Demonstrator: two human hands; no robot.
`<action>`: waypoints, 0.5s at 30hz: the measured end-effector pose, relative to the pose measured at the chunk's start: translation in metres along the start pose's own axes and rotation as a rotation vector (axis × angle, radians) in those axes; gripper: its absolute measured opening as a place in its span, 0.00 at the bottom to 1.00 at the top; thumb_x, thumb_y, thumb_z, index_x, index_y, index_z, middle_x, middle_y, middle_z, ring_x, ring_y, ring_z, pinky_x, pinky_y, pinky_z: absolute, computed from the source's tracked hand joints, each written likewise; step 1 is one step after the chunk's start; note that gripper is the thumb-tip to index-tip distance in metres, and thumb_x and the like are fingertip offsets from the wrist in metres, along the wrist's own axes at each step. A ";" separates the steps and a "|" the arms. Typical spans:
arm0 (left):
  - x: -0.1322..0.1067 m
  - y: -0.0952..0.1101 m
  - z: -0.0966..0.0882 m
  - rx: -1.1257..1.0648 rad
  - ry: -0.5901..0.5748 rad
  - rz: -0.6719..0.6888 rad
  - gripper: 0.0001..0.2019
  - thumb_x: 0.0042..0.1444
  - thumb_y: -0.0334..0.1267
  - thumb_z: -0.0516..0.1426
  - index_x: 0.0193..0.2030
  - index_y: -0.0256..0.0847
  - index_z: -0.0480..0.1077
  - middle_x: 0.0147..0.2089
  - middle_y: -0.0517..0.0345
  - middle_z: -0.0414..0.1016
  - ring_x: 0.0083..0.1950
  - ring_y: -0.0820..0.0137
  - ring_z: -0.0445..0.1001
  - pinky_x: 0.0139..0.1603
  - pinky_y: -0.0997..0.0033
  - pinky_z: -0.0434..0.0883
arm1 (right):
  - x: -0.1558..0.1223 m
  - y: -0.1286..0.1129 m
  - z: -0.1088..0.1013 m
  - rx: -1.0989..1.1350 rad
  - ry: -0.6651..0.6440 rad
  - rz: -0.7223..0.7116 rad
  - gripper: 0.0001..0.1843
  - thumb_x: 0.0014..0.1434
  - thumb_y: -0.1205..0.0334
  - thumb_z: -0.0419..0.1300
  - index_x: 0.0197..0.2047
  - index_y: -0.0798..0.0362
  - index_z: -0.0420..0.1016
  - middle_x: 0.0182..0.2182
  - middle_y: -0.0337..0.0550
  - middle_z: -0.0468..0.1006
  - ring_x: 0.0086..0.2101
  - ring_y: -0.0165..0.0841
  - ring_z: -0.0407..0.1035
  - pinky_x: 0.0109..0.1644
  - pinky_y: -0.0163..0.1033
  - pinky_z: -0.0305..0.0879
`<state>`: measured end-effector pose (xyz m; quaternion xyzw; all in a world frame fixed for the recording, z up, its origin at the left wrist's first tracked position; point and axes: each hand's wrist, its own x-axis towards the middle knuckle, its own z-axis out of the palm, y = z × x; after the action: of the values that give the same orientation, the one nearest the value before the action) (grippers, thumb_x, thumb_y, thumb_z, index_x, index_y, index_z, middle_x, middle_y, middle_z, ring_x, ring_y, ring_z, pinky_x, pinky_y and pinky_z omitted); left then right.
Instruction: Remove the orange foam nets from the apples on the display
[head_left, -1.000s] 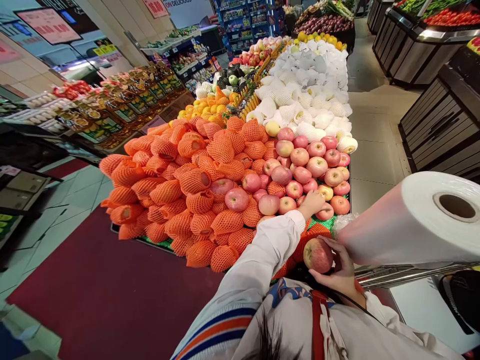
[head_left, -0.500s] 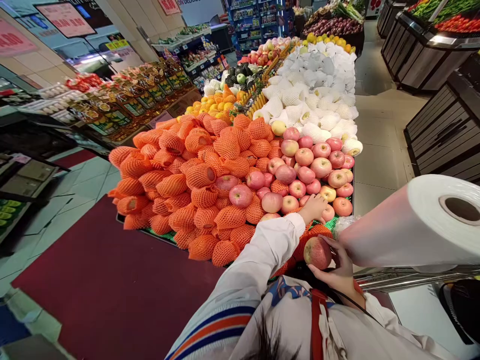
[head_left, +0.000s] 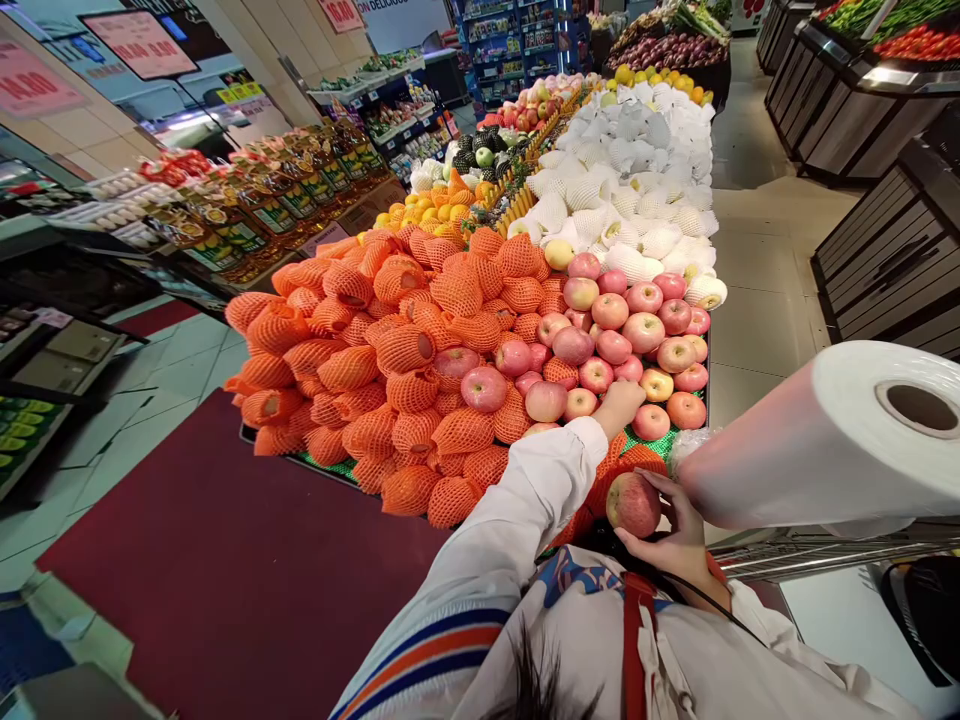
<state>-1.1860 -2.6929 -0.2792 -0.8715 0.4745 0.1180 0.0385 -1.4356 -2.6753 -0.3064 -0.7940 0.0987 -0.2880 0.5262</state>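
My left hand (head_left: 622, 406), on the arm with the striped white sleeve, reaches down among the loose red apples (head_left: 573, 346) at the front of the display. Its fingers dip out of sight between the fruit, so their grip is hidden. Beside it, a pinkish apple (head_left: 651, 422) rests on green netting. Close to my body, my right hand (head_left: 679, 535) has its thumb and fingers wrapped round a red-yellow apple (head_left: 634, 503). Orange foam net sleeves (head_left: 637, 459) lie just behind that apple.
A large roll of plastic bags (head_left: 817, 445) stands at my right, over metal cart bars (head_left: 810, 555). Fruit in orange foam nets (head_left: 405, 350) is heaped left; white-netted fruit (head_left: 622, 190) lies farther back. Oil bottles (head_left: 262, 200) stand far left.
My left hand has drawn slightly back and left, and its fingers have sunk out of sight among the apples. My right hand keeps the same apple in nearly the same place.
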 end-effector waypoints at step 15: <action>-0.005 0.023 0.003 -0.034 0.011 -0.202 0.22 0.69 0.19 0.46 0.63 0.19 0.74 0.58 0.26 0.77 0.64 0.46 0.74 0.50 0.59 0.76 | 0.002 0.000 0.003 -0.031 0.063 -0.034 0.40 0.51 0.49 0.78 0.65 0.39 0.72 0.57 0.49 0.82 0.54 0.50 0.81 0.47 0.52 0.86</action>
<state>-1.2080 -2.7009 -0.2801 -0.9160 0.3825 0.1167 0.0326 -1.4321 -2.6742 -0.3063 -0.7942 0.1060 -0.3202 0.5055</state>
